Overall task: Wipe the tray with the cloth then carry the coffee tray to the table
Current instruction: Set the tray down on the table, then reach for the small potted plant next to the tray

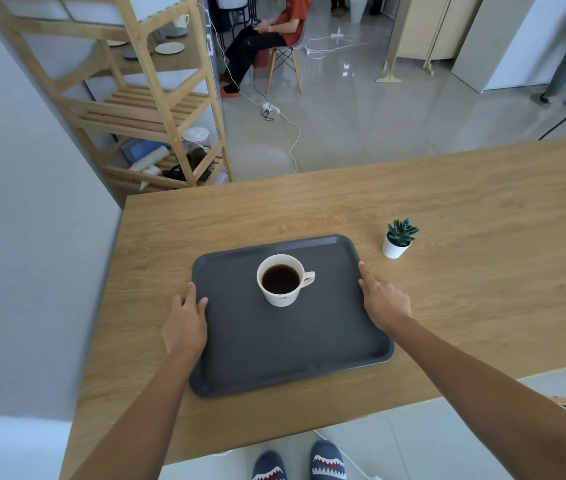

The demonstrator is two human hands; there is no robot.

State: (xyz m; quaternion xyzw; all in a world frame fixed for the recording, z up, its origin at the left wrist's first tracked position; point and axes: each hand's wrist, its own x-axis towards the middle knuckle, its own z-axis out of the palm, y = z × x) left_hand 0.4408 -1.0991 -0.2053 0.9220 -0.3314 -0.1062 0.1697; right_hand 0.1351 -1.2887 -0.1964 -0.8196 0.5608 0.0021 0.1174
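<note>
A dark grey tray (285, 348) lies flat on the wooden table (465, 271). On its far half stands a white cup (283, 280) full of black coffee, handle to the right. My left hand (186, 323) rests at the tray's left rim, thumb over the edge and fingers along the outside. At the right rim is my right hand (383, 301), fingers stretched along the edge. No cloth is in view.
A small potted succulent (397, 239) stands on the table right of the tray. A wooden shelf rack (157, 109) with plates and jars is at the back left. A seated person (267, 36) and floor cables (288, 133) lie beyond the table. A grey wall is at the left.
</note>
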